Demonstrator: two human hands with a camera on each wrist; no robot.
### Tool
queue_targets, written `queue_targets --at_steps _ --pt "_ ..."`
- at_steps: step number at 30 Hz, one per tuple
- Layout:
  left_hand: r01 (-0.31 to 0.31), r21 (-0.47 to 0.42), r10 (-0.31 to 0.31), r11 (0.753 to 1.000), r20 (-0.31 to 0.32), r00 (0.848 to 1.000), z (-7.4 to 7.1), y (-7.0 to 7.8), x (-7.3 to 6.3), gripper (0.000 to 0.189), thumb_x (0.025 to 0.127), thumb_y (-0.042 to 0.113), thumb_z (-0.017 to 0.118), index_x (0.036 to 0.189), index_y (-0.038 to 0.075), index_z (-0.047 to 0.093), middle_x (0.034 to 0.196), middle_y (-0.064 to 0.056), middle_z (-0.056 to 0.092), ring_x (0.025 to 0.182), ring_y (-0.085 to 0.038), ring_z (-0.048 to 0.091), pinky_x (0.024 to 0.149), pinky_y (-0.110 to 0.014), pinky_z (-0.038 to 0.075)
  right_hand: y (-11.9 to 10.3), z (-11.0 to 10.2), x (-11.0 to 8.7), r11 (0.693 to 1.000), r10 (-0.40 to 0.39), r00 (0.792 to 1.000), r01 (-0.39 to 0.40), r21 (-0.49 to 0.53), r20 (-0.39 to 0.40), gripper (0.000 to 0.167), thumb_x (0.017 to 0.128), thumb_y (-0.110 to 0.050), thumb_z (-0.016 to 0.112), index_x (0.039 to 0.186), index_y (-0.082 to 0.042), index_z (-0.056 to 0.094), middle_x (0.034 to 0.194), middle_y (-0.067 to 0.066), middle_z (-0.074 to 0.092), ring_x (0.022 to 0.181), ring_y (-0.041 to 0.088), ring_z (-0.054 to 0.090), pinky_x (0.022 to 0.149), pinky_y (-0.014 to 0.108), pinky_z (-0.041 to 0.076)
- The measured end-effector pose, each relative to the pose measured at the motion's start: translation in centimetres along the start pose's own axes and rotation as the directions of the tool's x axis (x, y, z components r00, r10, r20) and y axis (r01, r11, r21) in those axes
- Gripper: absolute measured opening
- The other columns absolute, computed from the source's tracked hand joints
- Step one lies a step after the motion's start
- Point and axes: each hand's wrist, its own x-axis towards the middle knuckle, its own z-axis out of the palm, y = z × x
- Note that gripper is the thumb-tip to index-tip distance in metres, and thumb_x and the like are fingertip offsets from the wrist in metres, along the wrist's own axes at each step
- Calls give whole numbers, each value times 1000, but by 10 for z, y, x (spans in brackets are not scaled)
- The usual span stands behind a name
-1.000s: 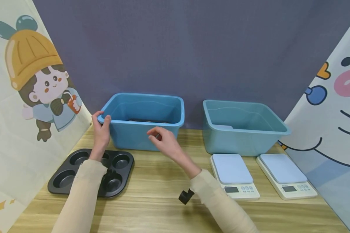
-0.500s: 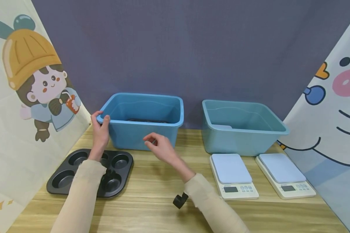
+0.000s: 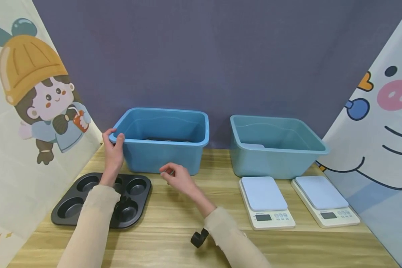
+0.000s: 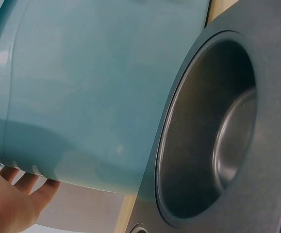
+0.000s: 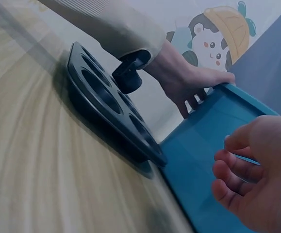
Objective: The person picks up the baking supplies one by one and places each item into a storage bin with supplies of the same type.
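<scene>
My left hand (image 3: 114, 154) grips the near left corner of a blue plastic bin (image 3: 162, 154), thumb at the rim and fingers round the outer side. A dark thing with rounded edges (image 3: 169, 140) shows low inside the bin, mostly hidden by the front wall. Beneath my left forearm lies a dark muffin pan (image 3: 131, 197) with round cups, partly covered by the sleeve. In front of the bin, my right hand (image 3: 180, 179) hovers low over the table, its fingers loosely curled. The right wrist view shows nothing held in those fingers (image 5: 233, 177).
A paler teal bin (image 3: 278, 165) stands to the right, with a pale flat object (image 3: 252, 146) inside. Two white kitchen scales (image 3: 264, 195) lie in front of it on the wooden table (image 3: 160, 238). A dark curtain (image 3: 201, 56) hangs behind.
My right hand has come down and slightly left, from near the blue bin's front rim to low before its base. My left hand keeps its grip on the corner.
</scene>
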Motion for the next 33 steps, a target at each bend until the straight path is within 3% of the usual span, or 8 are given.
queue_targets --at_steps 3,10,18,26,33 --pt "5 7 -5 1000 3 1000 1 -1 1 49 104 32 45 145 11 28 155 -20 27 140 -32 30 119 -52 21 4 5 -3 998 36 999 -35 44 -6 22 98 -18 61 114 -6 69 93 6 70 71 29 64 54 24 45" --pt "-42 -17 42 999 -19 999 1 -33 18 48 103 38 46 144 19 30 153 -14 28 138 -26 30 118 -48 22 12 20 -3 995 69 998 -70 75 8 21 97 -17 62 114 -7 69 92 4 69 61 9 55 53 22 45" --pt "-15 2 15 1000 -37 999 -7 -34 18 49 104 37 45 146 19 28 155 -15 27 139 -29 29 119 -51 21 17 47 -3 979 133 986 -146 139 99 22 95 -19 64 115 -10 65 89 -1 61 58 12 56 50 22 43" --pt "-19 28 20 999 -33 999 -4 -34 19 51 104 39 46 147 19 28 155 -15 28 139 -29 30 119 -51 21 15 53 -6 946 173 961 -222 236 214 31 95 -16 65 125 -7 59 95 4 64 59 16 57 52 26 49" --pt "-21 1 21 1000 -23 1000 -1 -14 9 49 104 33 45 146 12 29 151 -19 29 136 -30 31 117 -49 22 11 59 -8 906 177 941 -270 325 289 37 96 -12 64 132 -7 55 89 3 62 56 16 58 48 27 51"
